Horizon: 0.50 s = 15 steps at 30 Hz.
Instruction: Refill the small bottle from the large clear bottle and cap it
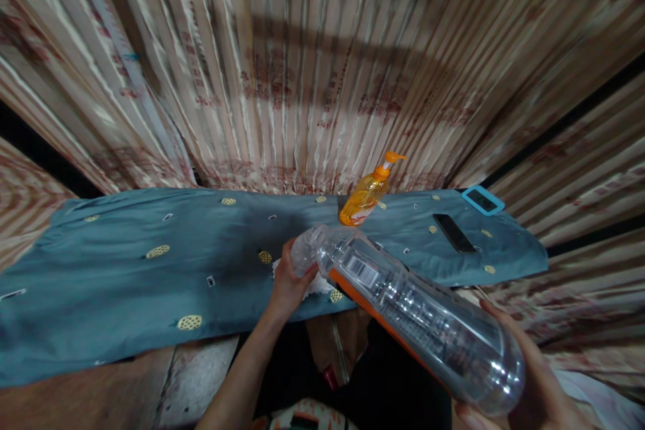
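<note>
A clear plastic bottle (403, 309), lying tilted across the lower right of the frame, is gripped at its base by the right hand (524, 376) and at its neck by the left hand (289, 282) above the cloth-covered table (125, 282); a slipped grip could knock over the orange pump bottle (365, 195) beyond.

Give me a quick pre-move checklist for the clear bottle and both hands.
1. Right hand grips base of clear plastic bottle with orange label: ok.
2. Left hand at bottle neck: ok.
3. Cap on or off: cannot tell.
4. White cloth or tissue under left hand: ok.
5. Orange pump dispenser bottle upright, apart from the hands: ok.
6. Black phone flat on blue-grey patterned cloth, apart from the bottle: ok.
</note>
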### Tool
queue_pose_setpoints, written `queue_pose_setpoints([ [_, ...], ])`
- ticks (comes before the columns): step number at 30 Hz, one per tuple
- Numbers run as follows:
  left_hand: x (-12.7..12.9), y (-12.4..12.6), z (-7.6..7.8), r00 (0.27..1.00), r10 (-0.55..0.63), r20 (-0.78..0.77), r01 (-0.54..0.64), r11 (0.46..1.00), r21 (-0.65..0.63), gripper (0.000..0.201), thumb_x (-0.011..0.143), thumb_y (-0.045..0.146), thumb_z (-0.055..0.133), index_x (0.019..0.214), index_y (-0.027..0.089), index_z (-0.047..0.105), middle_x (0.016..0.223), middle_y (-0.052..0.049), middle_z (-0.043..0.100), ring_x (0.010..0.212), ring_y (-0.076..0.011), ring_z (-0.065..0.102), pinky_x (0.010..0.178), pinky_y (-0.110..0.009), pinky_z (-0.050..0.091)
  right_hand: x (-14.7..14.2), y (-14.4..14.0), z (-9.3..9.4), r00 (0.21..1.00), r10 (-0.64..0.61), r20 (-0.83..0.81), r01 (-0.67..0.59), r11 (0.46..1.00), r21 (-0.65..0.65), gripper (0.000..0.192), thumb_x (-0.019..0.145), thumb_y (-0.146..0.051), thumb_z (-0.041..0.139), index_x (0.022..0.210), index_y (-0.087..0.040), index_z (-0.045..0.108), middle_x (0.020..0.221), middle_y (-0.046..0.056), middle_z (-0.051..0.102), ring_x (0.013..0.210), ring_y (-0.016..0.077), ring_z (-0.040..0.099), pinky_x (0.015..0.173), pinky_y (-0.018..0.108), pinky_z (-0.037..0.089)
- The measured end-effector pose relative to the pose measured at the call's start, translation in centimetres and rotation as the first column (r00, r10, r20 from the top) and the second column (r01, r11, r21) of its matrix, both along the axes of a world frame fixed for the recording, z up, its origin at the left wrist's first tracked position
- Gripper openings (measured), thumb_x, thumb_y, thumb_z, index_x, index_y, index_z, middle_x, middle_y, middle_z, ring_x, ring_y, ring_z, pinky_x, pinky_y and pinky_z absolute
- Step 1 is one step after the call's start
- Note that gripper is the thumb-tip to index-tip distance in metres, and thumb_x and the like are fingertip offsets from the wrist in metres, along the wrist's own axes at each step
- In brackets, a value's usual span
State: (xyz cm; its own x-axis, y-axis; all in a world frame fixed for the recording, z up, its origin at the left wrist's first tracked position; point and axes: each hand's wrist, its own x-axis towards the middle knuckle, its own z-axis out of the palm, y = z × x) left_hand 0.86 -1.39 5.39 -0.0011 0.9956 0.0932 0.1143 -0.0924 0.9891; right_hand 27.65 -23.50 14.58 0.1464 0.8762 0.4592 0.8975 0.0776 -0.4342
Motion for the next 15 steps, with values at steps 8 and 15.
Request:
queue_pose_setpoints([
  [8,0.03,-0.02,0.18,1.000,-0.004,0.007,0.004,1.000,-0.003,0.063,0.066,0.036,0.076,0.122,0.018,0.052,0.110,-0.010,0.074,0.101,-0.0298,0.073,0.094,-0.047,0.059,0.21,-0.34,-0.12,1.000,0.004,-0.010,-0.004,1.000,-0.010,0.094,0.083,-0.045,0.078,0.163,-0.022,0.033,0.159,0.012,0.051,0.131,0.0332,0.064,0.103,0.036,0.054],
  [15,0.08,0.05,-0.07,1.000,-0.013,0.027,0.013,1.000,0.003,0.065,0.066,0.041,0.077,0.121,0.017,0.052,0.108,-0.010,0.074,0.098,-0.0295,0.074,0.091,-0.047,0.060,0.36,-0.13,-0.19,1.000,0.001,-0.012,-0.002,1.000,-0.006,0.095,0.081,-0.049,0.080,0.162,-0.025,0.036,0.159,0.011,0.051,0.128,0.0335,0.066,0.097,0.037,0.061],
])
